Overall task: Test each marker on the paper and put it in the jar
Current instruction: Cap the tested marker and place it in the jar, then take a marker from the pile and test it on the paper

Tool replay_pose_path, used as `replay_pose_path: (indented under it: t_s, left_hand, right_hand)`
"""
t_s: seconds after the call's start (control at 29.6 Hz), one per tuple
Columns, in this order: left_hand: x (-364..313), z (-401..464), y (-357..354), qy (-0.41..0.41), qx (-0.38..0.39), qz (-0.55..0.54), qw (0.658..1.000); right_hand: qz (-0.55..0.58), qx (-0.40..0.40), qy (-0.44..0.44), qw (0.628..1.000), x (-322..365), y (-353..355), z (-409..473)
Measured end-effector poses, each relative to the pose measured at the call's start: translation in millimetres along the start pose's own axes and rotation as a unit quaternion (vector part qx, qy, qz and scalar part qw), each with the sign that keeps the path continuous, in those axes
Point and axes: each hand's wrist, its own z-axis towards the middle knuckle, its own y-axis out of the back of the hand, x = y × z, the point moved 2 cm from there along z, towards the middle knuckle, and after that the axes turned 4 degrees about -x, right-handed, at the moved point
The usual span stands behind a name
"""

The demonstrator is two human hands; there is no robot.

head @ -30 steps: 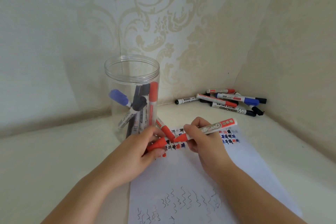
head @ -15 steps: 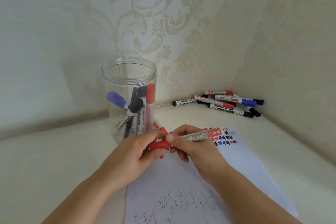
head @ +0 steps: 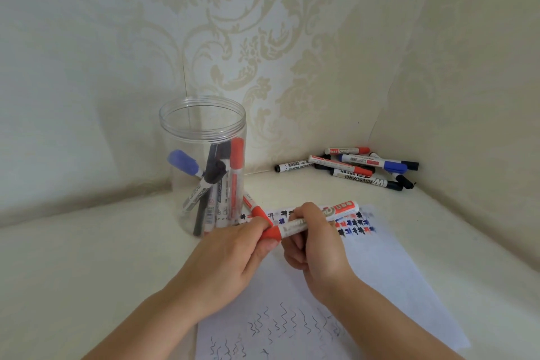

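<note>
Head view, looking down at a cream tabletop (head: 87, 257) set into a wallpapered corner.

Left hand (head: 233, 254) over the near middle of the tabletop, at the left edge of the paper (head: 388, 272); fingers curled, thumb and forefinger pinching the red cap (head: 270, 233) of a red marker (head: 314, 221). Forearm reaching in from the lower left, wrist straight, back of the hand up.

Right hand (head: 314, 245) just beside the left one, above the far part of the paper; fingers wrapped round the white barrel of the same red marker, knuckles upward, lower fingers tucked under. Forearm running in from the lower right. Marker held level above the sheet, cap end toward the left, red-banded tail sticking out past the right hand toward the far right corner. Cap seated on the barrel or only partly on: cannot tell, slightly blurred.

Clear jar (head: 201, 137) upright, lidless, toward the far left of the tabletop, just beyond the left hand; blue, black and red markers leaning inside. Another red marker (head: 254, 209) lying at the jar's foot, at the far left corner of the paper, touching the left fingers.

Pile of markers (head: 365, 168) in the far right corner against the wall, well apart from the hands.

Paper with red, blue and black marks along its far edge and wavy black strokes near its near edge.
</note>
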Motion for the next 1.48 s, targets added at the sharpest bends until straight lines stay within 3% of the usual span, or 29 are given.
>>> replay_pose_path:
  t_s: [0.17, 0.27, 0.34, 0.4, 0.54, 0.71, 0.81, 0.94, 1.05, 1.11, 1.28, 1.42, 1.48]
  left_hand:
    - [-2, 2, 9, 0.047, -0.032, -0.076, 0.995]
    - [-8, 7, 30, 0.065, -0.096, -0.135, 0.984]
    - [-15, 11, 49, 0.064, -0.163, -0.167, 0.970]
    - [-21, 15, 73, 0.040, -0.251, -0.155, 0.955]
    - [-34, 26, 129, -0.017, -0.394, -0.102, 0.913]
    - [-38, 45, 172, -0.031, -0.461, -0.080, 0.883]
    - [-33, 60, 170, 0.005, -0.423, -0.022, 0.906]
    - [-13, 70, 147, 0.066, -0.293, 0.109, 0.948]
    - [0, 65, 135, 0.092, -0.222, 0.150, 0.959]
    - [6, 61, 133, 0.097, -0.214, 0.170, 0.957]
    - [-11, 47, 122, 0.029, -0.237, 0.114, 0.964]
    - [-36, 47, 88, -0.043, -0.155, 0.070, 0.985]
    - [-44, 54, 62, -0.031, -0.092, 0.035, 0.995]
  right_hand:
    - [-0.050, 0.033, 0.006, 0.998, 11, 0, -3]
    - [-0.070, 0.050, 0.035, 0.996, 29, 2, -3]
    - [-0.022, 0.027, 0.055, 0.998, 39, 9, 1]
    - [0.008, -0.009, 0.060, 0.998, 48, 18, 7]
    - [-0.116, -0.053, 0.063, 0.990, 53, 27, 14]
    - [-0.198, -0.050, 0.073, 0.976, 46, 19, 19]
    - [-0.216, -0.042, 0.071, 0.973, 44, 9, 23]
    - [-0.221, -0.027, 0.080, 0.972, 44, -3, 28]
    - [-0.232, -0.023, 0.094, 0.968, 46, -8, 29]
    - [-0.242, -0.021, 0.104, 0.964, 46, -8, 28]
    - [-0.324, -0.023, 0.162, 0.932, 45, 6, 27]
    - [-0.415, -0.033, 0.211, 0.884, 49, 35, 31]
    - [-0.461, -0.049, 0.208, 0.861, 51, 55, 37]
